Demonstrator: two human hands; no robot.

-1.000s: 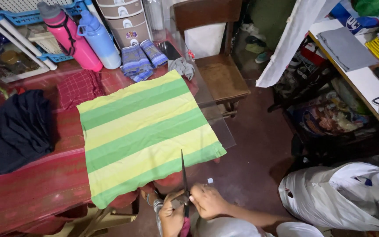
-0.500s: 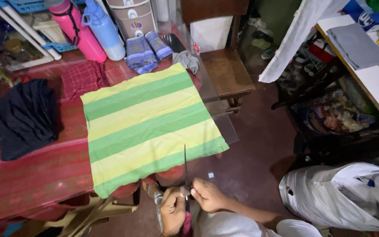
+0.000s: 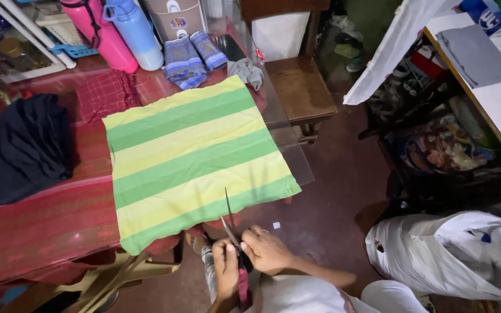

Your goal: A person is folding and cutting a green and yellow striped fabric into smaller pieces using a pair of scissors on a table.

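The scissors (image 3: 229, 223) sit low in the middle of the frame, blades open a little and pointing up toward the near edge of the green and yellow striped cloth (image 3: 195, 159), which lies just above the hands on the worktop (image 3: 42, 226). The right hand (image 3: 269, 250) grips the handles; the left hand (image 3: 226, 269) closes beside it. The handles are hidden. The tips seem to touch the cloth, but it is hard to tell.

Matt striped cloth (image 3: 195, 156), glossy metal scissors (image 3: 228, 217), smooth plastic bottles (image 3: 117, 29), wooden chair (image 3: 297, 87)
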